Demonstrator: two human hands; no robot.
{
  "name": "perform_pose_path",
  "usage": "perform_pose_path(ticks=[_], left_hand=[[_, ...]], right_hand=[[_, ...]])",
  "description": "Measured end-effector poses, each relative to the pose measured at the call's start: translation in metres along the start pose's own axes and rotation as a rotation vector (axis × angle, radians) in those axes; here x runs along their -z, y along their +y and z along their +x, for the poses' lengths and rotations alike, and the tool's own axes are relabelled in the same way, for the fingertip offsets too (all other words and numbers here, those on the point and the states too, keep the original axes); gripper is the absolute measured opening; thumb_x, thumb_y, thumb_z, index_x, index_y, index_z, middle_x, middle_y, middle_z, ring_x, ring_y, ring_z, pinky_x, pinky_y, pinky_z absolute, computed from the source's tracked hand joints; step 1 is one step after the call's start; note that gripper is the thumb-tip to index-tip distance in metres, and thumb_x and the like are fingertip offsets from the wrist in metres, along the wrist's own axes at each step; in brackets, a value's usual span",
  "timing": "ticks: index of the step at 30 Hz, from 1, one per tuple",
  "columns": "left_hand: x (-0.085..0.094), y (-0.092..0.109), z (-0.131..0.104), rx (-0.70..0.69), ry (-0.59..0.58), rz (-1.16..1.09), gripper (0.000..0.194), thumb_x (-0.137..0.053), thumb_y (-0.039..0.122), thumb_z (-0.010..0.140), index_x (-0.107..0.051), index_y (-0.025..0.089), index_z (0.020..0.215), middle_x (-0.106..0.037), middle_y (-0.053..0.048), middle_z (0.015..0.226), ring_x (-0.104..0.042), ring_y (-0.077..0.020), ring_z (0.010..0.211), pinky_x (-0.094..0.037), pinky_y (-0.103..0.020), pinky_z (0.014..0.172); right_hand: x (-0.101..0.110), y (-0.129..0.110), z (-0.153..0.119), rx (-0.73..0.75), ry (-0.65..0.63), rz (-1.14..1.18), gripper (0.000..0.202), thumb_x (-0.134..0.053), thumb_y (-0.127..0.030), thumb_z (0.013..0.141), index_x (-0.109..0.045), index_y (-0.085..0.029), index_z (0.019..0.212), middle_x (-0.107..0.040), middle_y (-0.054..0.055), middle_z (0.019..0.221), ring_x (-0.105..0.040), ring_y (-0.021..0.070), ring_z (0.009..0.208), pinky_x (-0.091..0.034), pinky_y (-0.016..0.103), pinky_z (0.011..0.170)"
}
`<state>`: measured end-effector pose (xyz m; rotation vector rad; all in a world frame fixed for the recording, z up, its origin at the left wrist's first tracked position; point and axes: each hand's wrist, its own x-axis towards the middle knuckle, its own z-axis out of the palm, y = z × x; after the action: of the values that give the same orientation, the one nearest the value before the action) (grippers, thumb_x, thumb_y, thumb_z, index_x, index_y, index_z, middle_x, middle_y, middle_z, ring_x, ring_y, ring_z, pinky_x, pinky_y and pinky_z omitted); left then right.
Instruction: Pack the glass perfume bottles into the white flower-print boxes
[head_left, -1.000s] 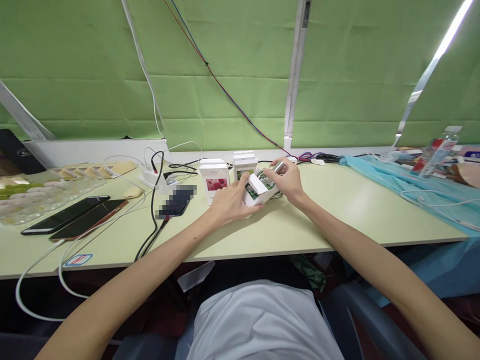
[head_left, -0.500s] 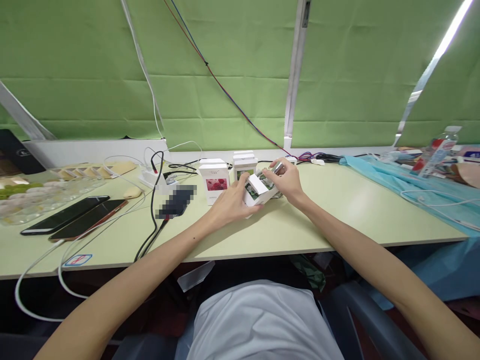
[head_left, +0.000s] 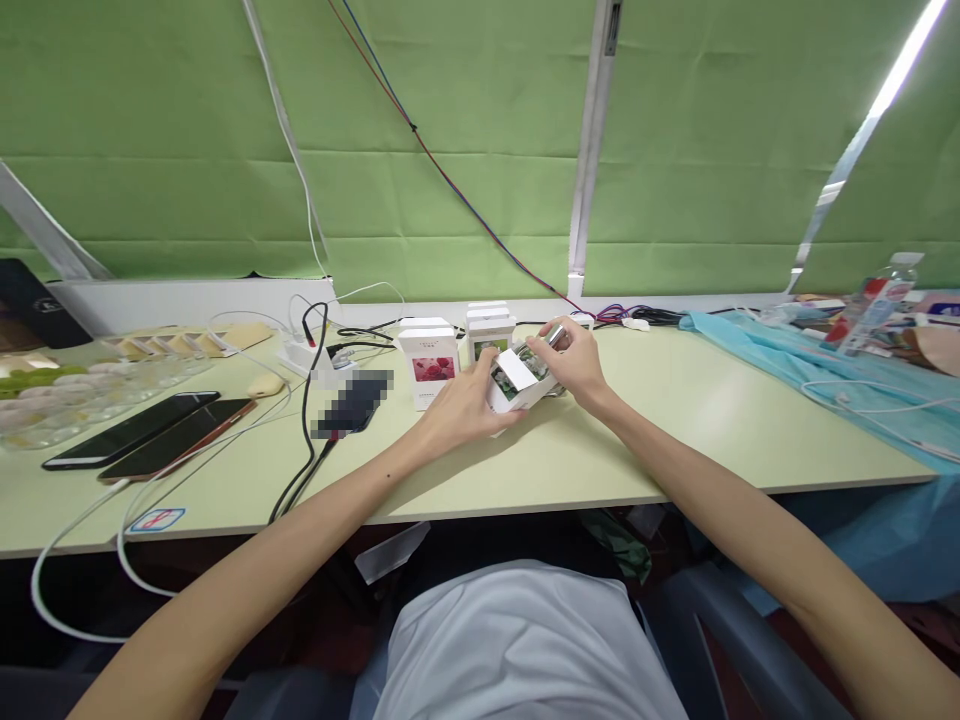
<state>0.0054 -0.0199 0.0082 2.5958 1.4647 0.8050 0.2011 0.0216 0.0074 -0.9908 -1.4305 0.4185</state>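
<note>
- Right of the right hand [head_left: 576, 362], the table [head_left: 697, 400] offers wide room to pass, until the blue sheet [head_left: 780, 365].
- Just beyond the left hand [head_left: 466, 402], the box with red picture [head_left: 427, 388] and the boxes behind the fingers [head_left: 490, 322] stand upright and block the way.
- Further left, black cables [head_left: 304, 400] and phones [head_left: 131, 430] leave only narrow gaps.
- Toward the near edge, a strip is free.

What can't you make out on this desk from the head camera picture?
In the head view:
Silver object: partly hidden by the right hand.
Held white box: left side covered by the left hand.
Red-pictured box: lettering too small to read.
Dark device: mostly obscured by pixelation.
Black object: cut off by the left edge.
</note>
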Motion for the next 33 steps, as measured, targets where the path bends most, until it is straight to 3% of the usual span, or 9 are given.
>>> perform_pose_path(ticks=[9,21,33], left_hand=[[0.0015,0.0018,-0.0008,-0.003,-0.005,-0.004,0.081,-0.072,0.057,0.075,-0.039,0.021,0.14,-0.07,-0.009,0.102,-0.068,-0.0311,0.089,-0.049,-0.035,0.067],[0.001,0.0008,-0.0003,-0.001,-0.011,0.001,0.081,-0.072,0.059,0.075,-0.04,0.021,0.139,-0.071,-0.008,0.1,-0.069,-0.0324,0.089,-0.047,-0.034,0.066],[0.0007,0.0011,0.0001,0.014,-0.008,-0.008,0.079,-0.074,0.057,0.073,-0.041,0.023,0.137,-0.07,-0.009,0.105,-0.07,-0.0336,0.093,-0.05,-0.036,0.07]], right_hand=[[0.0002,0.0036,0.0026,0.01,-0.021,-0.06,0.023,-0.069,-0.043,0.076,-0.059,-0.022,0.078,-0.051,-0.004,0.06,-0.045,0.0135,0.056,-0.038,0.028,0.058],[0.0008,0.0101,0.0055,0.024,-0.045,-0.096,0.029,-0.05,-0.046,0.093,-0.06,-0.022,0.081,-0.06,0.0,0.07,-0.051,0.0163,0.063,-0.038,0.029,0.061],[0.0029,0.0081,0.0054,0.006,-0.07,-0.054,0.026,-0.045,-0.039,0.092,-0.06,-0.022,0.081,-0.061,0.002,0.076,-0.055,0.0192,0.074,-0.039,0.029,0.063]])
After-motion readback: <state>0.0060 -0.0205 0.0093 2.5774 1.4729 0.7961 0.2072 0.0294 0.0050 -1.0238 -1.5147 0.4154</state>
